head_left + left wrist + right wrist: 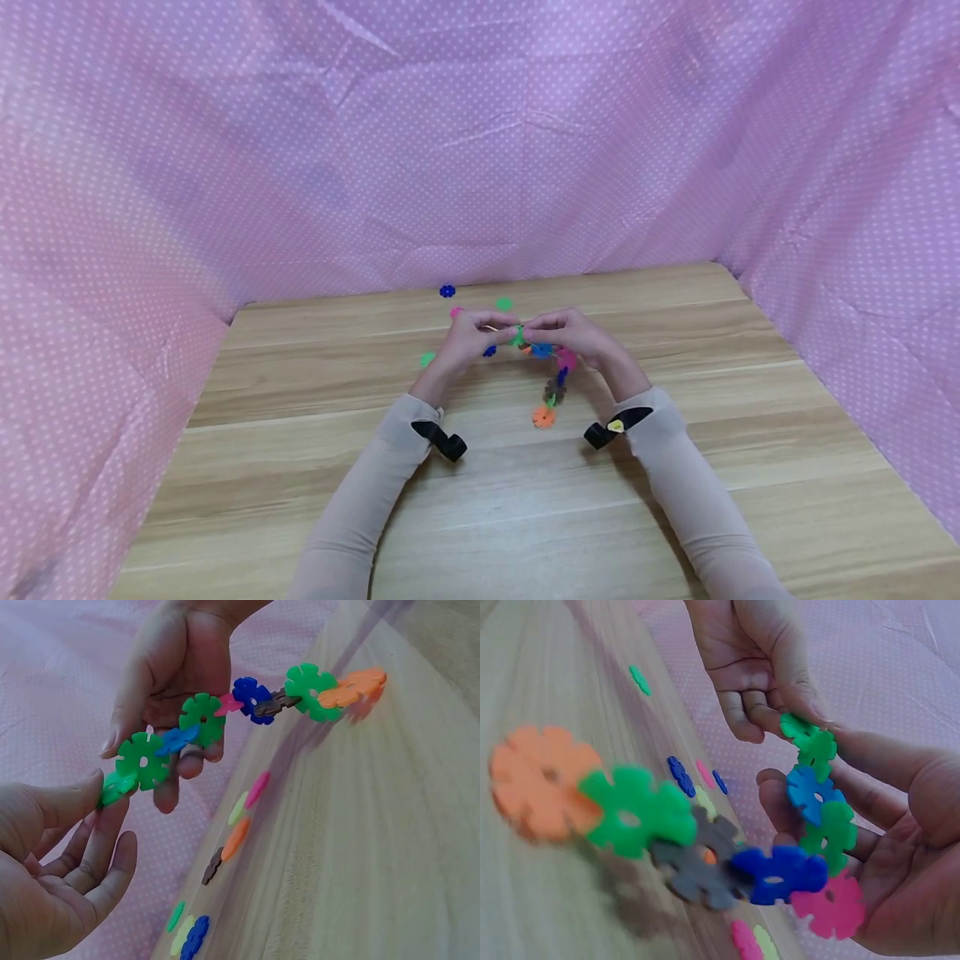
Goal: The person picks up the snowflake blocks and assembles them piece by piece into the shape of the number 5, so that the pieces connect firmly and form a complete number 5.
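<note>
Between the two hands runs a chain of interlocked, notched plastic flower discs in green, blue, pink, dark blue, grey-brown and orange. My left hand pinches the small green end disc between thumb and fingers. Next to it, a second green disc is slotted in. My right hand holds the chain near this disc, its thumb at the disc's edge and its other fingers behind the chain. Past the right palm, the pink disc and dark blue disc lead to the orange disc at the hanging far end.
Loose flower discs lie on the wooden table beyond the hands, among them a dark blue disc, a green disc and another green disc. Pink dotted cloth hangs around the back and sides.
</note>
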Action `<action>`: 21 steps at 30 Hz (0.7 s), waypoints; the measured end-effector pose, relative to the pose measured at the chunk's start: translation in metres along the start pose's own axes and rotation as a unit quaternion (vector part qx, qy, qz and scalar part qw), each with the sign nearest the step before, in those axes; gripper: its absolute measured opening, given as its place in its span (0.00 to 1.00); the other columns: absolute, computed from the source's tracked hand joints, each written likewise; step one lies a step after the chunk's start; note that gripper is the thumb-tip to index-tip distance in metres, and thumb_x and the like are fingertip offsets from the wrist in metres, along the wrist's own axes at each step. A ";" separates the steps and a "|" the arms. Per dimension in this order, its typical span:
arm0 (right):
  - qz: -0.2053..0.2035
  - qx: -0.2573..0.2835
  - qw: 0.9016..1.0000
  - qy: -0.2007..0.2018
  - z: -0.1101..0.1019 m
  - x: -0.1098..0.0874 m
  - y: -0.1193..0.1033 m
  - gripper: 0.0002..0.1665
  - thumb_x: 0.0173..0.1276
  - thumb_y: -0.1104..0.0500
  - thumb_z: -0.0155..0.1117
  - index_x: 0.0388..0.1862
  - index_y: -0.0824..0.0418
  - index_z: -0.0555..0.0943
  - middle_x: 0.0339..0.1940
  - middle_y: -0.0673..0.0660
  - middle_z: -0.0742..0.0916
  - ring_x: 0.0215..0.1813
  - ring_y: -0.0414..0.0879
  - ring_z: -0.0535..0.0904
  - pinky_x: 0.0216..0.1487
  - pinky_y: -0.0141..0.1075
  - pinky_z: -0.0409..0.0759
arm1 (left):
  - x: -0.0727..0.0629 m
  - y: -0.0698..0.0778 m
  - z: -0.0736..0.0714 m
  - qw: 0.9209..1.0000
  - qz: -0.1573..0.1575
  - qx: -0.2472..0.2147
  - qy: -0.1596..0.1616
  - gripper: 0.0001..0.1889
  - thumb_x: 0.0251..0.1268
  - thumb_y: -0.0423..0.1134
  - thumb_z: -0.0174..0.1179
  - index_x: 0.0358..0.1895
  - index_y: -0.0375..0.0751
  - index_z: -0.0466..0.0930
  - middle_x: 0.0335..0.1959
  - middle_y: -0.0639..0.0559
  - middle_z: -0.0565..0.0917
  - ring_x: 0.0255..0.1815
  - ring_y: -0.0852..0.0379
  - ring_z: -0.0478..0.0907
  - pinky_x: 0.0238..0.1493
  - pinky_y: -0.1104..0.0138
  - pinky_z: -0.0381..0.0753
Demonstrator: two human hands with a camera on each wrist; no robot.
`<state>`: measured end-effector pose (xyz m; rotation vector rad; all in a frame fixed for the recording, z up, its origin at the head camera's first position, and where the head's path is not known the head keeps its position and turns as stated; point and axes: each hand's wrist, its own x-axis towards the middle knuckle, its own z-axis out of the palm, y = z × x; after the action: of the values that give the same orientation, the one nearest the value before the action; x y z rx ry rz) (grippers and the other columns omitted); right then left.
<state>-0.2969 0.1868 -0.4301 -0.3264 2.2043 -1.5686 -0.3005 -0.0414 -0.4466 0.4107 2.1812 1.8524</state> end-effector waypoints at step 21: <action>0.029 0.046 0.998 0.030 0.003 0.003 0.001 0.14 0.77 0.57 0.59 0.52 0.66 0.78 0.41 0.48 0.84 0.40 0.40 0.77 0.45 0.35 0.79 | 0.003 0.003 -0.015 0.996 -0.037 -0.055 0.055 0.17 0.75 0.40 0.60 0.56 0.28 0.82 0.46 0.36 0.87 0.44 0.49 0.86 0.63 0.47 0.81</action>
<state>-0.2984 0.1836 -0.4322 -0.1870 2.1573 -1.6621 -0.3089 -0.0538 -0.4413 0.2078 2.1200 1.9856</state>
